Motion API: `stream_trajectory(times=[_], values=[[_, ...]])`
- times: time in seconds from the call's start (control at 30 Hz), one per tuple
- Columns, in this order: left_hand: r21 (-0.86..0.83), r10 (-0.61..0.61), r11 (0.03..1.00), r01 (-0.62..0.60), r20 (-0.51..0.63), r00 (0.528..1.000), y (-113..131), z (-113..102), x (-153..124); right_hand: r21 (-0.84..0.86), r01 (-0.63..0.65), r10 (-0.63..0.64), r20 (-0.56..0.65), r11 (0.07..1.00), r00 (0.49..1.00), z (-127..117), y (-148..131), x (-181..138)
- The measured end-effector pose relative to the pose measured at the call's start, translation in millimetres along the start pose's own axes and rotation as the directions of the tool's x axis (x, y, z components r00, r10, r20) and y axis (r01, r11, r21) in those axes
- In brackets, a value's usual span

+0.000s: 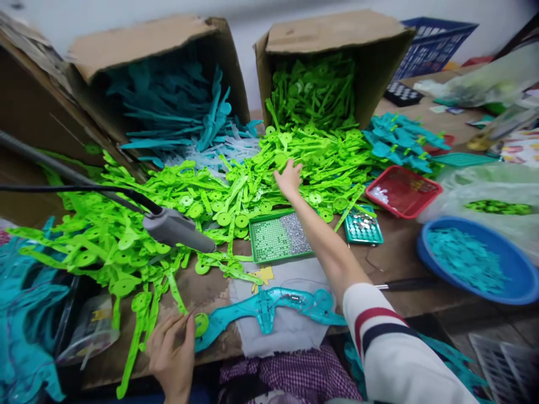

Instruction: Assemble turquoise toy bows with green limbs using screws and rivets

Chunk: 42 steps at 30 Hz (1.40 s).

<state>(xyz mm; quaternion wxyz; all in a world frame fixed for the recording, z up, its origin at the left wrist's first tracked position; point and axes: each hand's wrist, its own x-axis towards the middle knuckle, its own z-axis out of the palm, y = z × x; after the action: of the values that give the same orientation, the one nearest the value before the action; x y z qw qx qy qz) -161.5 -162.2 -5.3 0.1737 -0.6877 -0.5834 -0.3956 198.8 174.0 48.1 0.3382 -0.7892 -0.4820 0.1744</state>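
the right hand [288, 177] reaches far forward with its arm stretched out over the bench [391, 252] and lies palm down on the heap of green plastic strips [236, 191], fingers curled loosely into the pile; whether it has closed on any one strip cannot be told. the left hand [170, 350] sits at the near edge of the bench, fingers half open, its fingertips touching a small green disc [201, 324] at the end of a teal plastic piece [269, 308] that lies flat on a white cloth [286, 331]. the green strips spill out of a tipped cardboard box [337, 39] at the back and spread across the left half of the bench. a second cardboard box [143, 45] beside it on the left holds teal strips. just in front of the right forearm stands a green tray [257, 259] of tiny beads, with a smaller teal tray [362, 238] to its right, then a red tray [425, 199]. a blue bowl [517, 280] of teal bits sits at the right edge. a grey handheld tool [177, 230] on a cable hangs over the green strips at left.
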Motion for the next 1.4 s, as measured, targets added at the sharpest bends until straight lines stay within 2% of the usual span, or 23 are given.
stream_trajectory(times=[0.07,0.13,0.23,0.3,0.37,0.43,0.5,0.57,0.63,0.67,0.77,0.87,0.97,1.1,1.27,1.33,1.4], values=[[0.002,-0.002,1.000,0.002,0.003,1.000,0,0,1,-0.030,0.150,-0.147,0.075,0.988,0.986,12,-9,-12],[0.007,0.001,1.000,-0.001,0.009,1.000,0,1,0,-0.024,0.286,-0.278,0.164,0.958,0.947,19,-12,-23],[0.014,0.024,1.000,-0.024,0.013,1.000,-1,2,-1,0.036,0.381,-0.378,0.227,0.924,0.897,10,-5,-33],[0.012,0.037,0.999,-0.037,0.016,0.999,-2,4,-2,0.070,0.412,-0.417,0.197,0.909,0.887,-11,11,-32],[-0.001,0.026,1.000,-0.026,0.030,0.999,-2,6,-1,0.068,0.411,-0.415,0.056,0.909,0.908,-40,37,-21],[-0.027,0.002,1.000,-0.001,0.044,0.999,0,9,1,0.020,0.339,-0.326,-0.218,0.941,0.920,-72,70,-1],[-0.052,-0.007,0.999,0.009,0.051,0.999,2,11,4,-0.006,0.109,-0.103,-0.381,0.994,0.919,-97,102,26],[-0.064,0.003,0.998,0.001,0.053,0.999,2,14,6,0.071,-0.188,0.201,-0.383,0.980,0.901,-109,127,51],[-0.061,0.010,0.998,-0.006,0.056,0.998,2,16,7,0.130,-0.353,0.376,-0.295,0.927,0.879,-106,137,70],[-0.056,0.009,0.998,-0.006,0.058,0.998,2,16,8,0.142,-0.378,0.402,-0.249,0.915,0.881,-100,137,76],[-0.049,-0.009,0.999,0.013,0.064,0.998,1,16,7,0.146,-0.341,0.364,-0.188,0.929,0.912,-68,123,81],[-0.052,-0.038,0.998,0.041,0.055,0.998,2,14,5,0.152,-0.303,0.328,-0.190,0.941,0.925,-39,107,74],[-0.071,-0.078,0.994,0.082,0.061,0.995,2,14,4,0.174,-0.272,0.305,-0.201,0.946,0.931,-24,98,69],[-0.102,-0.065,0.992,0.072,0.074,0.995,6,22,9,0.212,-0.199,0.242,-0.200,0.957,0.950,-23,75,76],[-0.097,0.030,0.995,-0.027,0.022,0.999,16,26,17,0.207,-0.136,0.172,-0.170,0.969,0.970,-34,32,76],[-0.078,0.037,0.996,-0.034,0.034,0.999,20,24,15,0.115,-0.051,0.061,-0.083,0.992,0.995,-43,31,62],[-0.064,0.010,0.998,-0.007,0.045,0.999,22,21,10,0.005,0.070,-0.070,0.068,0.998,0.995,-54,42,41]])
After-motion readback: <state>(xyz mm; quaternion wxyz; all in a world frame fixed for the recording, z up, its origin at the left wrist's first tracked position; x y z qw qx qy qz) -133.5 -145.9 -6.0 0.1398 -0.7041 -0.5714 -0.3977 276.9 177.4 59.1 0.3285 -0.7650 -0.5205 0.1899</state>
